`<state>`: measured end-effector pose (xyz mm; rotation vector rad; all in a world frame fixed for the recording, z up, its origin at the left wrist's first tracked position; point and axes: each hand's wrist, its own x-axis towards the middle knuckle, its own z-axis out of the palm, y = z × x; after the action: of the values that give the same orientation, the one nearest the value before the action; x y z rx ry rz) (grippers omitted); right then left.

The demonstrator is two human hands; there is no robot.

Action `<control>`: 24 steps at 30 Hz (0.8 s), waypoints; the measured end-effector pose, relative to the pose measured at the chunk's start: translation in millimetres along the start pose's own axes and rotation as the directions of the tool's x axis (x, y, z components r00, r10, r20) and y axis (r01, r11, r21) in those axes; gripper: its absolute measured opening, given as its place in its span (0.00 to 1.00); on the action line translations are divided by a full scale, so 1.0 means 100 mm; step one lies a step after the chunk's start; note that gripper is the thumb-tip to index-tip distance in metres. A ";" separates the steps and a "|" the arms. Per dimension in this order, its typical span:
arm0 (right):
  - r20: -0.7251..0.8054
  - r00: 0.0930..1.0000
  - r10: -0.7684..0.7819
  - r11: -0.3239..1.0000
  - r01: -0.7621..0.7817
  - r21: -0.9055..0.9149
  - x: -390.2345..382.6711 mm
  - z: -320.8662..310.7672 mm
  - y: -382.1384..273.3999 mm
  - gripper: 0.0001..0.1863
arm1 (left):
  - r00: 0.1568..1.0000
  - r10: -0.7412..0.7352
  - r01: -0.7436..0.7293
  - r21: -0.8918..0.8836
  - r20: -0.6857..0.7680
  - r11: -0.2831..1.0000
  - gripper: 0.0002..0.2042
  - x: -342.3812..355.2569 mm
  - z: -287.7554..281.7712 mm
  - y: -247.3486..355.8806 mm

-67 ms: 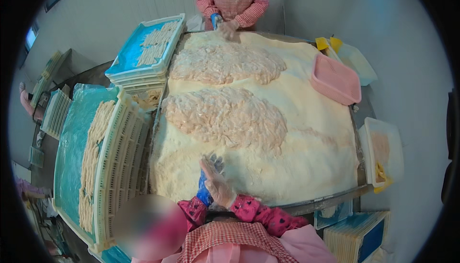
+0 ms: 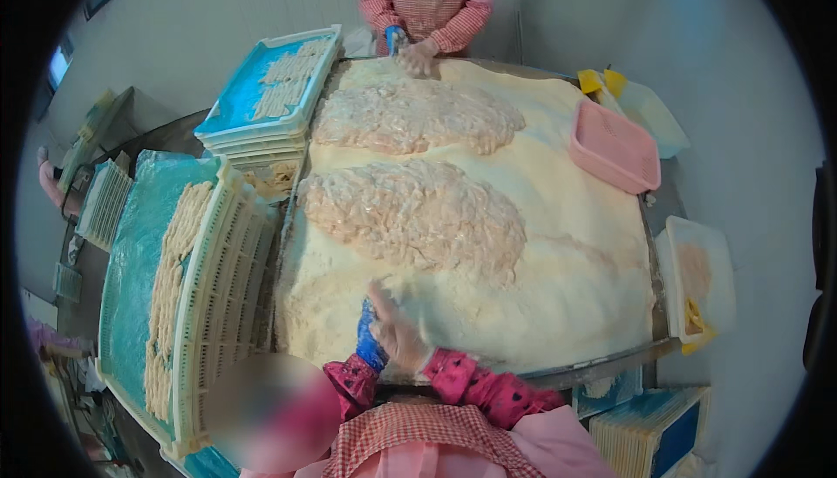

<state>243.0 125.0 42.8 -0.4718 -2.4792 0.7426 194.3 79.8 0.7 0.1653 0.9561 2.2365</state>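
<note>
My left hand, in a blue glove, is low over the cream powder at the near side of the table, its fingers mostly hidden or blurred. My right hand, in a clear glove, is beside and partly over it, fingers extended, holding nothing visible. Just beyond both lies a long mound of pale, wet meat strips; a second mound lies behind it.
A co-worker has both hands at the far edge. Stacked trays with pale strips stand left and back left. A pink basket and white tubs sit right; more trays are at lower right.
My hands have shifted slightly, and the left hand's fingers are less visible beside the right. The co-worker's hands have moved slightly.
</note>
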 end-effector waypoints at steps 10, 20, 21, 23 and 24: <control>0.008 0.980 0.197 0.793 -0.155 -0.589 0.70 -0.57 2.00 0.05 | 0.964 -0.134 0.156 -0.081 0.228 0.984 0.22 0.91 0.12 2.38; 0.020 0.994 0.104 0.868 -0.081 -0.490 0.78 -0.51 1.98 0.09 | 0.984 -0.091 0.167 0.960 -0.150 0.226 0.26 2.42 -1.58 4.48; -0.033 0.978 0.206 0.897 -0.203 -0.393 0.76 -0.54 2.07 0.09 | 0.978 -0.139 0.181 0.963 -0.155 0.201 0.26 2.43 -1.56 4.47; -0.094 0.915 0.393 0.895 -0.404 -0.187 0.66 -0.61 2.18 0.09 | 0.969 -0.192 0.184 0.971 -0.154 0.150 0.26 2.44 -1.58 4.49; -0.110 0.875 0.471 0.873 -0.481 -0.084 0.62 -0.66 2.16 0.09 | 0.967 -0.200 0.183 0.975 -0.156 0.124 0.26 2.43 -1.62 4.51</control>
<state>267.8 350.9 -14.0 -1.1633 -2.3467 0.7499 -294.6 -81.8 155.3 0.6020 2.2005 0.9465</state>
